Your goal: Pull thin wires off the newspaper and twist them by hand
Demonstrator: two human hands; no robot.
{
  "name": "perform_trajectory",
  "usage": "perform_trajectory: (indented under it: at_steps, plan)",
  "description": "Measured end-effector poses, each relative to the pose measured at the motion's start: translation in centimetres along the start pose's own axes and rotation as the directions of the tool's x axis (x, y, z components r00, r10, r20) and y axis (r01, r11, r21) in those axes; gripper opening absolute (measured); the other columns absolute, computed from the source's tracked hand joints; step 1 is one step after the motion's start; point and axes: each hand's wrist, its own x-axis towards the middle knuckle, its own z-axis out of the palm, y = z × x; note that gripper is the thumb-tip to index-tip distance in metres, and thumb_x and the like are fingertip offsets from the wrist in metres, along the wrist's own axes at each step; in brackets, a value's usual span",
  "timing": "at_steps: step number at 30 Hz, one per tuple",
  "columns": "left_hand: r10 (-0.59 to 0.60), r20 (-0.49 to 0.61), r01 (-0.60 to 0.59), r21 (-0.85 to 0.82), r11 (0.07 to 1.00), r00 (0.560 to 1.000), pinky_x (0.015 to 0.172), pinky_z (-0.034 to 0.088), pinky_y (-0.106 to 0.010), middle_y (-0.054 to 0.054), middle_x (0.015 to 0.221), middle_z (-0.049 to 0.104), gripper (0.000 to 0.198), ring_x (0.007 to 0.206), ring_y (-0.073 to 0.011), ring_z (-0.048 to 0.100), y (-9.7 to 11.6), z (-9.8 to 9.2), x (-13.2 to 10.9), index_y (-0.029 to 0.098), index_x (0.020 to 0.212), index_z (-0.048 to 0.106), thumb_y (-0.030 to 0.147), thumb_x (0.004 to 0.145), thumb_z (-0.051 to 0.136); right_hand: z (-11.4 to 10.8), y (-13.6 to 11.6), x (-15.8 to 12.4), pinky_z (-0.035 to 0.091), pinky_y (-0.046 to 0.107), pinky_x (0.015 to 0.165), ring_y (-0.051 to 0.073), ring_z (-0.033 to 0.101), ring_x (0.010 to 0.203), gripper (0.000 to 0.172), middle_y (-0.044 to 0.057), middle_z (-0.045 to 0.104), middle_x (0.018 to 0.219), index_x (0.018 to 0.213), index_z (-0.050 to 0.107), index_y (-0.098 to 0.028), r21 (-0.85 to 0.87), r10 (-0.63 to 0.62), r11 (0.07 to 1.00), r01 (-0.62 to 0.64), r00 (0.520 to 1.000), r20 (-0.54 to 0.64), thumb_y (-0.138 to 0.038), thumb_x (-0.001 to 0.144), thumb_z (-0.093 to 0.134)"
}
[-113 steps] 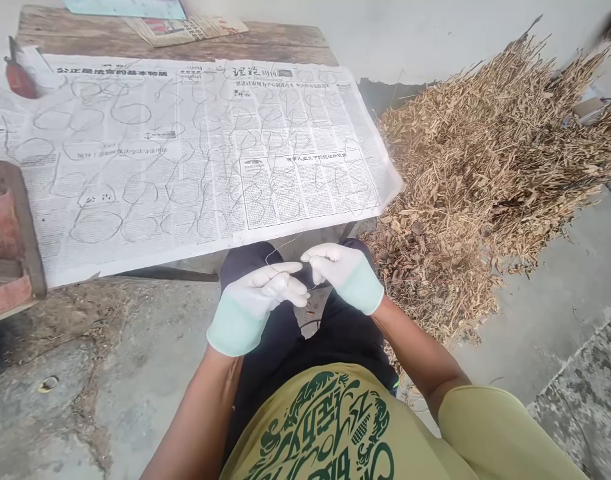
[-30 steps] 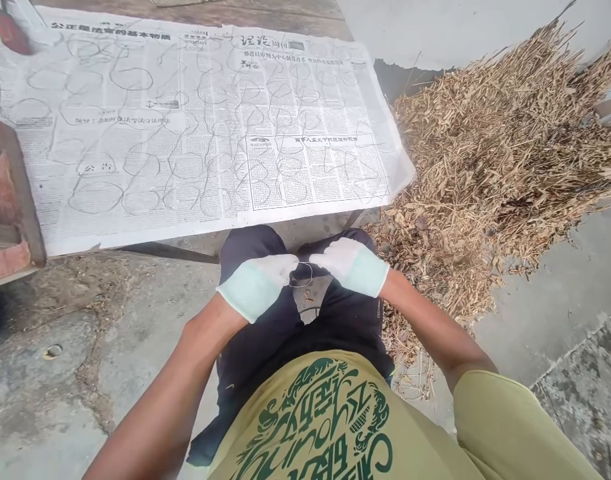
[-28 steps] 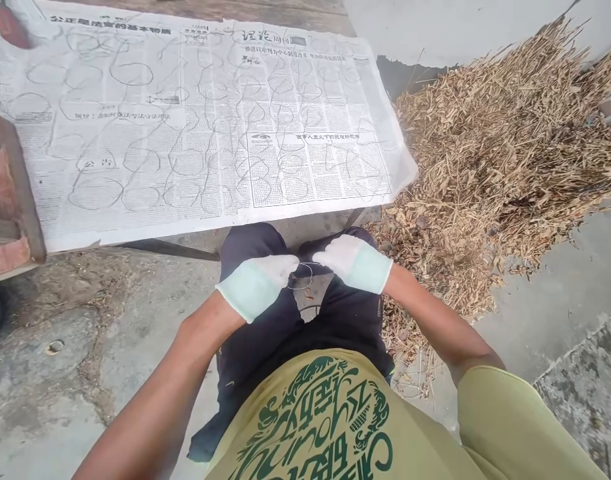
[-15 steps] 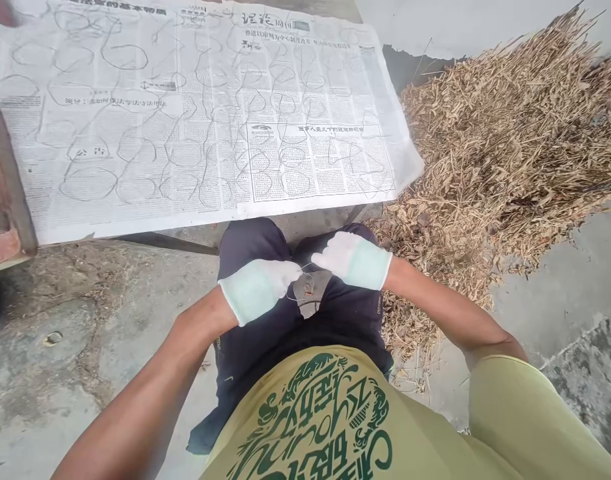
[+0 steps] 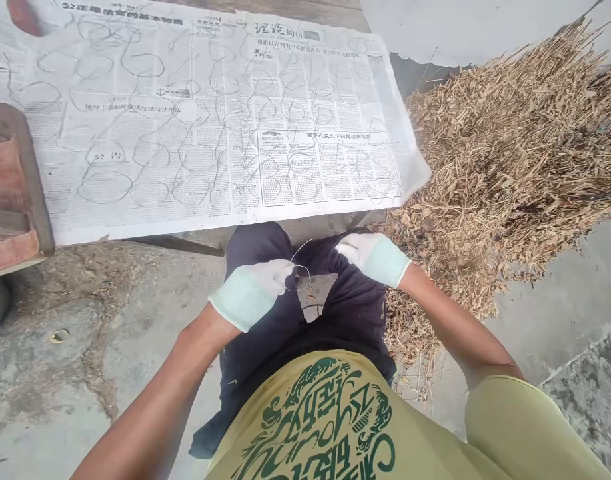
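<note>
Both my hands wear white gloves with pale green cuffs and hover over my dark-trousered knees. My left hand (image 5: 255,290) is closed, pinching a small loop of thin wire (image 5: 299,277) whose free end sticks up. My right hand (image 5: 372,257) sits a little apart to the right, fingers curled over my right knee; whether it grips the wire's other end is hidden. Ahead lies a spread newspaper (image 5: 210,113) covered with several finished wire loops.
The newspaper rests on a low wooden table (image 5: 295,8). A red-brown wooden tray (image 5: 10,193) sits at the left edge. A big heap of dry straw and pods (image 5: 505,160) fills the right. Cracked concrete ground (image 5: 85,347) lies below left.
My hands were pressed together over the wire; now the right hand has drawn away to the right, and the loop stays in the left hand. The view shifted slightly.
</note>
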Motion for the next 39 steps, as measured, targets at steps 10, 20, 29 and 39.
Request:
perform_trajectory:
  at_steps: [10,20,29,39]
  plan:
    - [-0.051,-0.053,0.046,-0.095,0.994,0.997,0.079,0.051,-0.031,-0.001,0.078,0.075,0.041,0.072,-0.0198,0.068,2.5,0.8,0.0,0.027,0.094,0.075,0.041,0.102,0.038,5.8,-4.0,-1.7,0.056,0.025,0.065,0.013,0.069,0.060,0.026,0.003,0.073,0.071,0.088,0.070,-0.014,0.881,0.076,0.450,-0.142,0.990,0.121,-0.030,0.101,0.054]
    - [-0.153,-0.169,0.173,0.112,0.979,0.974,0.082,0.049,-0.030,-0.007,0.094,0.079,0.041,0.091,-0.0234,0.073,3.3,3.7,0.8,0.023,0.106,0.074,0.034,0.105,0.035,9.6,-4.4,0.1,0.054,0.026,0.085,0.020,0.076,0.090,0.031,0.008,0.079,0.094,0.127,0.071,-0.017,0.145,0.160,0.981,-0.128,0.959,-0.234,-0.022,0.106,0.048]
    - [-0.287,-0.252,0.275,-0.084,0.958,0.924,0.077,0.049,-0.030,-0.006,0.082,0.079,0.041,0.082,-0.0226,0.073,4.0,4.6,1.2,0.022,0.106,0.074,0.039,0.105,0.037,9.5,-4.4,1.1,0.055,0.030,0.091,0.025,0.076,0.101,0.039,0.012,0.079,0.110,0.139,0.064,-0.014,0.004,0.102,0.995,-0.103,0.976,-0.190,-0.020,0.104,0.049]
    - [-0.251,-0.290,0.131,-0.378,0.917,0.924,0.096,0.053,-0.033,-0.005,0.100,0.082,0.050,0.094,-0.0217,0.077,3.2,5.3,1.5,0.023,0.140,0.064,0.049,0.099,0.055,7.2,-2.9,1.4,0.054,0.029,0.095,0.022,0.076,0.104,0.041,0.009,0.080,0.108,0.145,0.060,-0.014,0.056,0.110,0.993,-0.101,0.972,-0.209,-0.020,0.107,0.046]
